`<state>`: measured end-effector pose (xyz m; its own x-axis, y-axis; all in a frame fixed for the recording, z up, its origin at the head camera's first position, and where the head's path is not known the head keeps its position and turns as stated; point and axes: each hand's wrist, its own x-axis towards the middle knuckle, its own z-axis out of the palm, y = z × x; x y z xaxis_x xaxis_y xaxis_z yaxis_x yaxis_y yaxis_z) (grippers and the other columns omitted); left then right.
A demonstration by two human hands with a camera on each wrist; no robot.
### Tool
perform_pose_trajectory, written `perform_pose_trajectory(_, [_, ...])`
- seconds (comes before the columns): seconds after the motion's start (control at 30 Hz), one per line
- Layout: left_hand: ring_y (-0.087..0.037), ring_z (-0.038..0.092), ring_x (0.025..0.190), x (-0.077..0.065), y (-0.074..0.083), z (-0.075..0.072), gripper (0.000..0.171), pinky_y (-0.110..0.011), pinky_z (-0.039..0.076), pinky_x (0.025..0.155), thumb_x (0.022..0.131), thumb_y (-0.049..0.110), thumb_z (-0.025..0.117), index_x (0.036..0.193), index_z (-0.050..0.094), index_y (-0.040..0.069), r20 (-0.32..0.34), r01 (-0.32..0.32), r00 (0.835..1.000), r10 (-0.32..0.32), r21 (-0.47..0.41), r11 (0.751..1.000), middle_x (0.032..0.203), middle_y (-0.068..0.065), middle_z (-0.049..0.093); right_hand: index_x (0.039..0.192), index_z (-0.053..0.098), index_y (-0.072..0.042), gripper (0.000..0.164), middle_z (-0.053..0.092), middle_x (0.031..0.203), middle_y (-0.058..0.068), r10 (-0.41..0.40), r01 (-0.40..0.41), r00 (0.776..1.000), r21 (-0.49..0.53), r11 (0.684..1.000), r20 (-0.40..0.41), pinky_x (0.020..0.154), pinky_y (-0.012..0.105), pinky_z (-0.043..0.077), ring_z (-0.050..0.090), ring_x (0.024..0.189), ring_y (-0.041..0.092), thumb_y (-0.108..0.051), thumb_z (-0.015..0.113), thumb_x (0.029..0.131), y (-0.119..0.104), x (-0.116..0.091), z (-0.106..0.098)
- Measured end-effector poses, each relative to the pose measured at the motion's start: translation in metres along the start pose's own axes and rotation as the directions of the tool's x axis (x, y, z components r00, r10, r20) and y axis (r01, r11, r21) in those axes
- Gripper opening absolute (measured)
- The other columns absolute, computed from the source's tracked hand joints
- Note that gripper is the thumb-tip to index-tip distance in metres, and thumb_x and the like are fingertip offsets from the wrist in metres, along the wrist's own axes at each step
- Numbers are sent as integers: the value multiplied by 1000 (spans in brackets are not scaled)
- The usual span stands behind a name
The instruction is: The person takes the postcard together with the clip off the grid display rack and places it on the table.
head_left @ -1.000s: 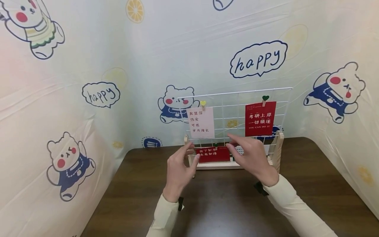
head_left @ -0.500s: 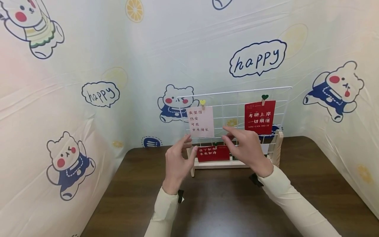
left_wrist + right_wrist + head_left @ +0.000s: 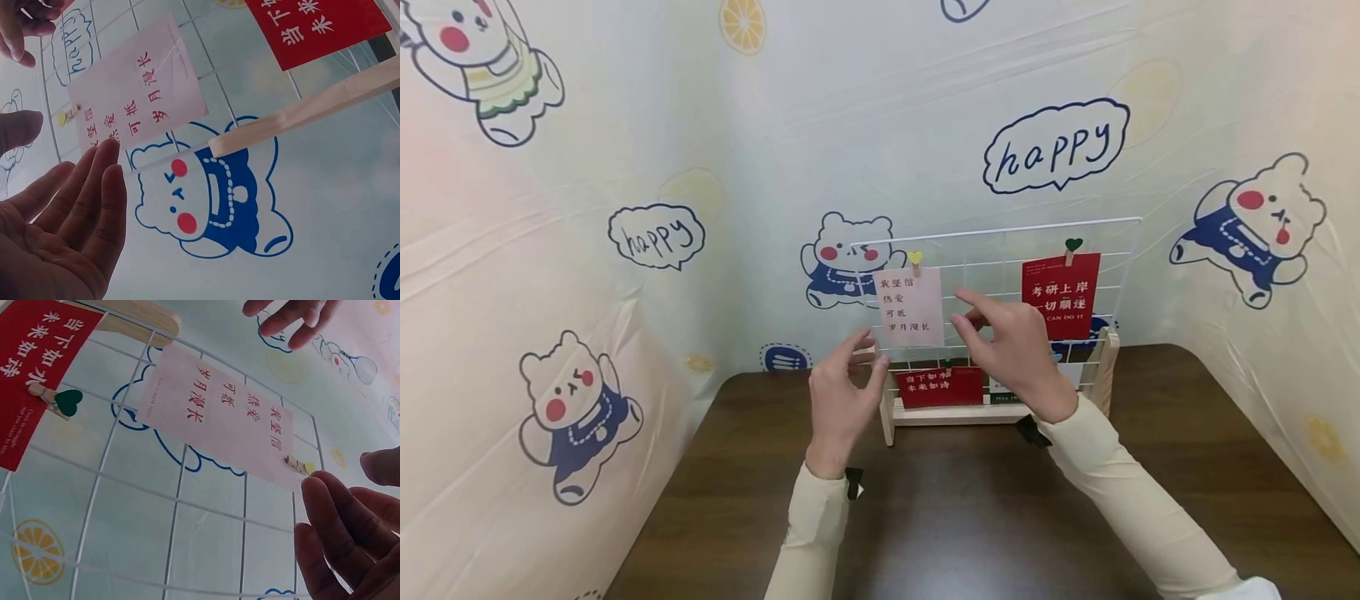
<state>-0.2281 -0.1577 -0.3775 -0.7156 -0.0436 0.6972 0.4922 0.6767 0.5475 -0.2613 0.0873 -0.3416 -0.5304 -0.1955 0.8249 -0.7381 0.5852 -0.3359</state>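
Both sets of fingers are empty right now. The left hand's fingers (image 3: 112,200) are loosely bent with the thumb well away, gripping nothing. Same deal on the right hand (image 3: 1011,346): thumb and index sit apart with just air between. The left hand (image 3: 844,396) is just below and left of the pink card (image 3: 910,308), the right one just right of it, and neither looks to be touching it.

The card hangs on a white wire grid (image 3: 1000,232), with a yellow heart clip (image 3: 915,260) at its top edge. A red card (image 3: 940,388) is below it, another red card with a green heart clip (image 3: 1073,245) is well off to its right, and the wooden stand (image 3: 958,416) sits under it on the tabletop (image 3: 925,517).

My read: this is hands hovering around an already clipped card, maybe checking how it hangs. Any tweak calls for a light pinch on its edges or clip, without jolting the grid.
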Motion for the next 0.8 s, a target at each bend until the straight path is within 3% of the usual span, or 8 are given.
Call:
perform_pose_trajectory(0.2, [-26, 80, 101, 7, -2, 0, 47, -40, 65, 86, 93, 24, 79, 137, 68, 12, 8, 23, 1000, -23, 8, 1000, 120, -12, 78, 127, 73, -3, 38, 82, 91, 13, 14, -14, 1000, -13, 1000, 6, 66, 38, 63, 75, 71, 24, -18, 78, 92, -2, 11, 3])
perform_pose_trajectory(0.47, [-28, 79, 101, 16, 0, 2, 44, -46, 63, 94, 93, 23, 79, 134, 69, 11, 1, 17, 1000, -17, 47, 999, 118, -13, 79, 127, 73, -4, 37, 81, 88, 12, 7, -7, 1000, -28, 1000, -2, 56, 31, 56, 71, 63, 21, -19, 77, 94, -5, 26, 6])
perform_pose_trajectory(0.8, [-25, 78, 108, 23, 0, 7, 47, -44, 62, 97, 93, 25, 79, 137, 68, 14, -7, 66, 998, -66, 42, 997, 126, -10, 77, 130, 72, -7, 38, 81, 87, 13, 13, -12, 1000, -40, 999, 15, 57, 32, 56, 72, 65, 23, -19, 76, 95, -7, 43, 9])
